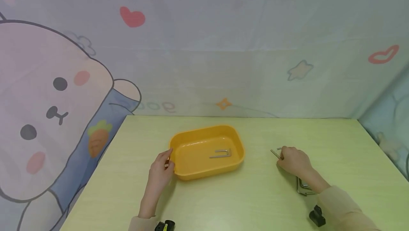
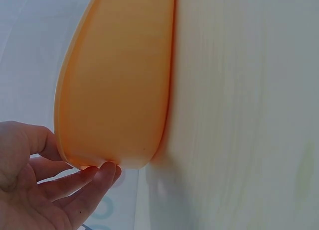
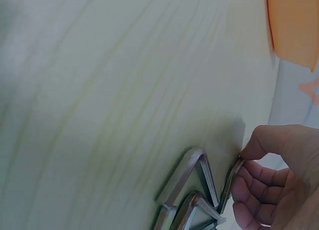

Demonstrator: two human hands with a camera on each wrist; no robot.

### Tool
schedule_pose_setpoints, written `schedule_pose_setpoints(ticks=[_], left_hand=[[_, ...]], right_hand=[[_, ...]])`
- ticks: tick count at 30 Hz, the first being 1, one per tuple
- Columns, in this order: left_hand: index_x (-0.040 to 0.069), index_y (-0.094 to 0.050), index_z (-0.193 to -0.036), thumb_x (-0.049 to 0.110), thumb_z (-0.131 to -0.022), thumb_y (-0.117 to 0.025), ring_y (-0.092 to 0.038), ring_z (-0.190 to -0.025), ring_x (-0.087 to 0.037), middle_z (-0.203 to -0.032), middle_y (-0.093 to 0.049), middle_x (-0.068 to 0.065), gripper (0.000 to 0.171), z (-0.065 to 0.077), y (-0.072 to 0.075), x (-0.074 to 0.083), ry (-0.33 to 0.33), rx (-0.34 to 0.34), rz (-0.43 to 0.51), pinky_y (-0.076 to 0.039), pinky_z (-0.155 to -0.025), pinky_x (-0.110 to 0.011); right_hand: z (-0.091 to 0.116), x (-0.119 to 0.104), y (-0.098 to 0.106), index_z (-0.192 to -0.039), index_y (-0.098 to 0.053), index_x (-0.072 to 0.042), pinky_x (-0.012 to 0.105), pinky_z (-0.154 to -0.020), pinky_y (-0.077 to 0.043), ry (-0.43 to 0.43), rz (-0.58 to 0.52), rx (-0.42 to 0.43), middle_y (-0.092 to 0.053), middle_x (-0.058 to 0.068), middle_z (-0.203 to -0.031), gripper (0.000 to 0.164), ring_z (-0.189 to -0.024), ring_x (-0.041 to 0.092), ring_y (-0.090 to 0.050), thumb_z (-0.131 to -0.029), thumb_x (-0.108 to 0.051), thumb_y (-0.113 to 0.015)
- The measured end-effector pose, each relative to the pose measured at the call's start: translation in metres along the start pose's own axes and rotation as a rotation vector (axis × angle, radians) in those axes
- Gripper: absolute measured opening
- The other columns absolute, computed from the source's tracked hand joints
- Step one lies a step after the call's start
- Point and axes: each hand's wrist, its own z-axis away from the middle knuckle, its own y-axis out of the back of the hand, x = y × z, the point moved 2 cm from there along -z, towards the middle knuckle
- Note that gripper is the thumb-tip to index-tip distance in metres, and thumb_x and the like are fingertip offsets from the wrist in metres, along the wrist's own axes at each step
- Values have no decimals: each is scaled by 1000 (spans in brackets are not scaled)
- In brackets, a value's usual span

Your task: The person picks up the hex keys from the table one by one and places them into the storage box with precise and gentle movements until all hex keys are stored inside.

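Observation:
A yellow plastic tray (image 1: 209,173) sits on the table, and my left hand (image 1: 161,172) grips the rim at its left end. In the left wrist view the thumb is on one side of the tray wall (image 2: 114,80) and the fingers press the other. Two L-shaped metal hex keys (image 1: 220,156) lie inside, toward the right end. To the right of the tray, my right hand (image 1: 294,160) pinches a metal hex key (image 1: 276,154) between thumb and fingers. Under the right wrist lie several more hex keys (image 1: 299,188), partly hidden; they show closer in the right wrist view.
The pale wooden table (image 1: 249,202) ends at a hanging cloth (image 1: 204,64) printed with hearts and a cartoon bear. A black wrist device (image 1: 317,216) shows beside the right sleeve, another (image 1: 165,225) beside the left one.

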Motion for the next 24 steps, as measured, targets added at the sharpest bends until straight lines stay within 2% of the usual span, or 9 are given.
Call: schedule_pose_setpoints(ticks=[10, 24], left_hand=[[-1, -50, -137, 4, -91, -49, -61, -108, -36, -136, -53, -22, 46, 0, 1, 1, 8, -8, 2, -56, -90, -45], [0, -50, -138, 5, -92, -49, -61, -109, -36, -137, -52, -22, 47, -1, 1, -1, 17, -13, 5, -56, -92, -45]], right_hand=[[3, 1, -2, -73, -53, -8, 23, -47, -32, 95, 14, 48, -52, 0, -65, 8, -54, 12, -41, -78, -7, -59], [4, -15, 6, -72, -52, -9, 20, -45, -28, 206, 80, 174, -48, -2, -61, 11, -49, 10, -36, -77, -3, -60]])
